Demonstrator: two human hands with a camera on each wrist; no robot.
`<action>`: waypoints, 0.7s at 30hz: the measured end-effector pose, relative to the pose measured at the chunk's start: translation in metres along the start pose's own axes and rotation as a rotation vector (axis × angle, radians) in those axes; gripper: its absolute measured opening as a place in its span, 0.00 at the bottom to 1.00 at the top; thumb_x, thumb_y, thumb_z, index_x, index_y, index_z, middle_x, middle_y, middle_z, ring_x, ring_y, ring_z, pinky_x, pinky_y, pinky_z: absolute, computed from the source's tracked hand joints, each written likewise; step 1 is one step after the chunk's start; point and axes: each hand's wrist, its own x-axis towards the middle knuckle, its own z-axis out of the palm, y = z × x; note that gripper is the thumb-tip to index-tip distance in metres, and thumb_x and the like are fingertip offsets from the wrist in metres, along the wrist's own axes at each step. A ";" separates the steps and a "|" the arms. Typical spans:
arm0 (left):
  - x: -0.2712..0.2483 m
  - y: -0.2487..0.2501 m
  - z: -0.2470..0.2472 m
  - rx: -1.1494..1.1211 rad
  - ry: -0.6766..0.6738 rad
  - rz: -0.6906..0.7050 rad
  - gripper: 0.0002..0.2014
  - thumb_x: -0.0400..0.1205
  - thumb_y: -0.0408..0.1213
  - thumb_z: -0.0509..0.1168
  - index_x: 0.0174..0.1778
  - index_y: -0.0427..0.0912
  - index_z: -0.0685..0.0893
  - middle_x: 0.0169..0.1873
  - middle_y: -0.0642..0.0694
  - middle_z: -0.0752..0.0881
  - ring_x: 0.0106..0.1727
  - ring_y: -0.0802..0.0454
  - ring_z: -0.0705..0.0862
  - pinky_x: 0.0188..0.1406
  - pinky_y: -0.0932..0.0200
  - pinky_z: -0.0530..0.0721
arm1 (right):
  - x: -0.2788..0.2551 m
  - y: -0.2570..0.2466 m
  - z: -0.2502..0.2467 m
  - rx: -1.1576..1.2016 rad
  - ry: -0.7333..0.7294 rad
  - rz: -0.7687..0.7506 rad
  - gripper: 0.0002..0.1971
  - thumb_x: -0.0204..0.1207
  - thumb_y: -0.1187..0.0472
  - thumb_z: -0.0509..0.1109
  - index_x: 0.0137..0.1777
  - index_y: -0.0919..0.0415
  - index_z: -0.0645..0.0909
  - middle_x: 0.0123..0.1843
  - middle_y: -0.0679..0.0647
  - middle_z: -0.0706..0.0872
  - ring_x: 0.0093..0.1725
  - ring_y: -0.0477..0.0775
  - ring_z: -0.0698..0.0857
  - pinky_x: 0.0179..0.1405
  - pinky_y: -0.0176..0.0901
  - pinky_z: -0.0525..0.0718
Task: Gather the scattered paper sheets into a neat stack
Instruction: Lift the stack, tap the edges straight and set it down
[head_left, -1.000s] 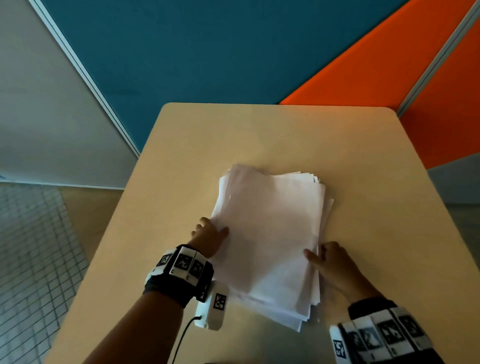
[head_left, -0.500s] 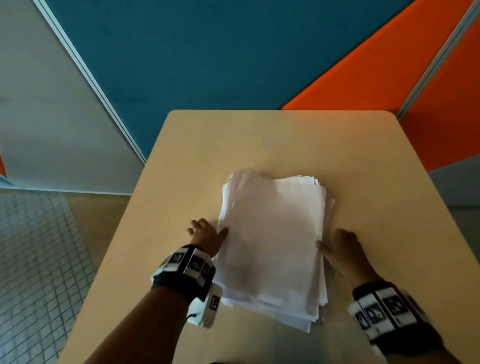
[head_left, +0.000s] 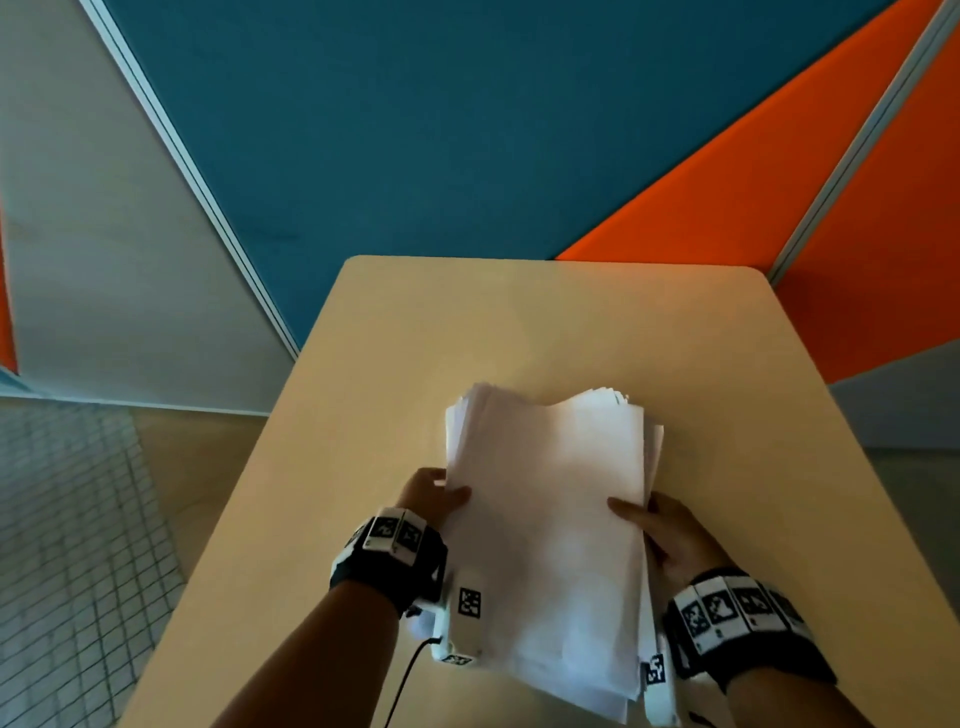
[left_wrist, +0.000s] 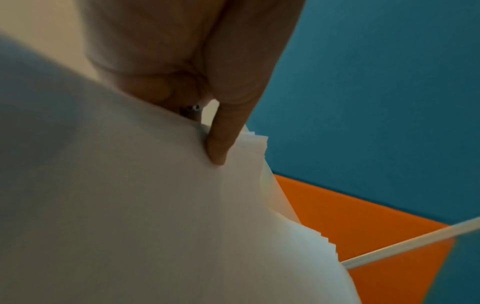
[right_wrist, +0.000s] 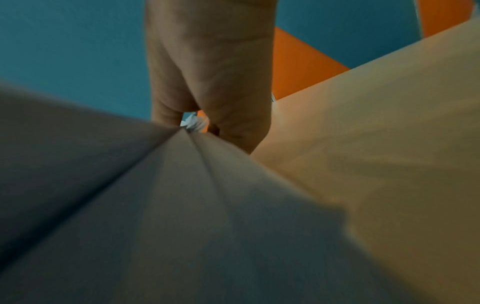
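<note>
- The stack of paper sheets (head_left: 545, 519) lies on the near middle of the table (head_left: 727, 364), its long axis running from the person towards the far edge, tilted slightly leftward at the far end.
- The left hand (head_left: 431, 496) pinches the stack's left long edge, thumb (left_wrist: 221, 144) on the top sheet and the fingers beneath.
- The right hand (head_left: 670, 530) grips the right long edge the same way, thumb on top.
- The sheets are plain white and thin, with no print legible; their far edges are stepped and uneven, and the top sheet bows between the hands.
- The wristbands (head_left: 389, 545) are black and carry square black-and-white coded markers; no words can be read.
- The table is a smooth pale tan with rounded corners.
- Behind stand teal and orange panels (head_left: 467, 130).
</note>
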 end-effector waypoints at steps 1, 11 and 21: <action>-0.004 -0.004 -0.002 -0.018 -0.022 -0.018 0.23 0.76 0.26 0.70 0.65 0.22 0.74 0.61 0.23 0.82 0.47 0.44 0.82 0.52 0.46 0.84 | -0.004 0.003 -0.001 -0.019 -0.025 -0.017 0.12 0.75 0.71 0.68 0.59 0.70 0.79 0.48 0.64 0.86 0.44 0.60 0.85 0.37 0.48 0.86; -0.066 0.042 -0.013 -0.154 0.173 0.449 0.18 0.73 0.20 0.69 0.35 0.47 0.70 0.27 0.43 0.79 0.31 0.49 0.75 0.27 0.61 0.78 | -0.053 -0.044 0.004 -0.228 0.056 -0.549 0.13 0.75 0.68 0.70 0.58 0.59 0.79 0.55 0.60 0.88 0.56 0.63 0.86 0.60 0.60 0.82; -0.132 0.067 -0.037 -0.304 0.080 0.756 0.12 0.72 0.43 0.65 0.47 0.59 0.71 0.43 0.42 0.82 0.48 0.47 0.80 0.58 0.29 0.80 | -0.130 -0.081 -0.002 -0.073 -0.026 -0.805 0.18 0.57 0.49 0.81 0.49 0.45 0.86 0.44 0.39 0.93 0.51 0.40 0.89 0.52 0.41 0.86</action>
